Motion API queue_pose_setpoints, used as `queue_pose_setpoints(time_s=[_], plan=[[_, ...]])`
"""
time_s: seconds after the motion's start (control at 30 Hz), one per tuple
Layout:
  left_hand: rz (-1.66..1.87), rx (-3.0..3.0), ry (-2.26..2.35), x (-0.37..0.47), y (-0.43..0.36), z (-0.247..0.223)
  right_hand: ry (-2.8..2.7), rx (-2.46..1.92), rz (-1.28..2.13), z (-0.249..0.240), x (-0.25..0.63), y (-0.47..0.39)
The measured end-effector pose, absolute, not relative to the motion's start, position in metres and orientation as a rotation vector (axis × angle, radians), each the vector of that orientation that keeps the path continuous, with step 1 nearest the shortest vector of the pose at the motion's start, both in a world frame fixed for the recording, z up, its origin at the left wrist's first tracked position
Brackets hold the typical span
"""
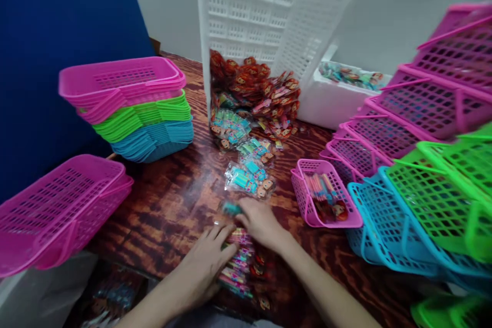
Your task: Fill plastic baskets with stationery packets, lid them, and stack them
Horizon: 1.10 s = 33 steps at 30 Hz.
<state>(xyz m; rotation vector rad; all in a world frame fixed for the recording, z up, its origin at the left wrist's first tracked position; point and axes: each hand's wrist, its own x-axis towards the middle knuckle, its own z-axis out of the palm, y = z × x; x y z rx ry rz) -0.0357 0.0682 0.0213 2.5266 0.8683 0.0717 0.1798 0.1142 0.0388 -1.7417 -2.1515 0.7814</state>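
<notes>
My left hand [209, 261] lies over the left side of a pile of pink and purple packets [240, 266] near the table's front edge, its fingers apart. Just beyond it, my right hand [259, 220] has its fingers closed at a small teal packet [231, 208], which is blurred. Farther back, clear packets with teal pieces [246, 177] form a line up to a heap of red-haired figure packets [253, 84] in a tipped white crate [249, 10]. A small pink basket [355, 215] holding packets stands right of my right hand.
Stacked pink, green and blue baskets [154, 136] stand at the left, with more pink baskets [73, 205] in front of them. Filled pink, blue and green baskets [407, 236] are piled at the right. A white foam box [321, 100] with packets sits behind, on the brown wooden table [165, 200].
</notes>
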Motion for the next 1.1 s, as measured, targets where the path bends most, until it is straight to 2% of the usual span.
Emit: queue_pose_setpoints(time_s=[0.17,0.37,0.63,0.8,0.87,1.0,1.1], plan=[[0.422,2.661,0.924,-0.039,0.060,-0.008,-2.337,-1.471,1.072,0.065,0.178,0.086],[0.605,2.698,1.001,-0.032,0.059,-0.017,-2.231,-1.533,1.242,0.075,0.183,0.067],[0.369,2.901,1.101,-0.014,0.058,0.013,-2.330,-1.544,1.092,0.062,0.176,0.070],[-0.051,2.912,0.930,-0.005,0.069,0.029,-2.056,-1.342,1.410,0.065,0.201,0.089],[-0.114,2.891,0.936,-0.004,0.070,0.034,-1.891,-1.426,1.256,0.073,0.217,0.085],[-0.100,2.867,0.856,-0.006,0.069,0.031,-1.659,-1.694,0.532,0.087,0.262,0.052],[-0.028,2.831,0.830,-0.006,0.071,0.021,-1.598,-1.943,0.058,0.078,0.297,0.029]])
